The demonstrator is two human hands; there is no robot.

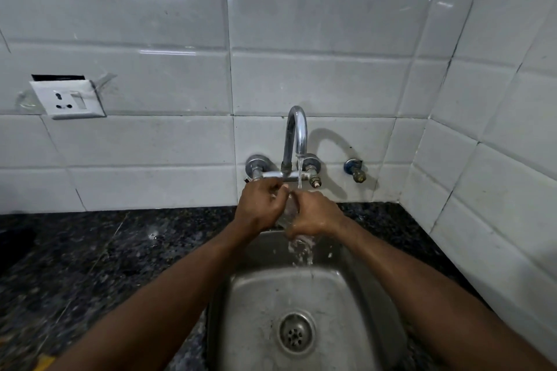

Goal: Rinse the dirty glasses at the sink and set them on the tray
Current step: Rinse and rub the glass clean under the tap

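The fingers of the left hand [261, 205] are curled and close together, and so are the fingers of the right hand [313, 217]. Both hands wrap round one small clear drinking glass [287, 211], which sits between the palms. Only a thin strip of it shows between the fingers and it is blurry. I think the left hand holds the top part and the right hand holds the bottom part, but I am not sure.

Just above the fingers, a thin stream of water [300, 173] falls from the curved shiny metal tap [297, 129] and lands right by the fingertips. Below the fingers the water splashes down into the square grey steel sink [340, 295]. Further below them is the round metal drain [297, 332]. On both sides of the fingers lies the dark speckled stone counter [90, 262]. Behind the fingers is the wall of shiny white tiles [316, 78]. A white plug socket [67, 98] is far off to their left, and a little brass and blue valve [355, 170] is near on their right.

The job looks to be in the rinsing part. This glass is under the water and is not yet on the tray. No tray and no other glasses show, so I cannot tell how many are done or how many are left.
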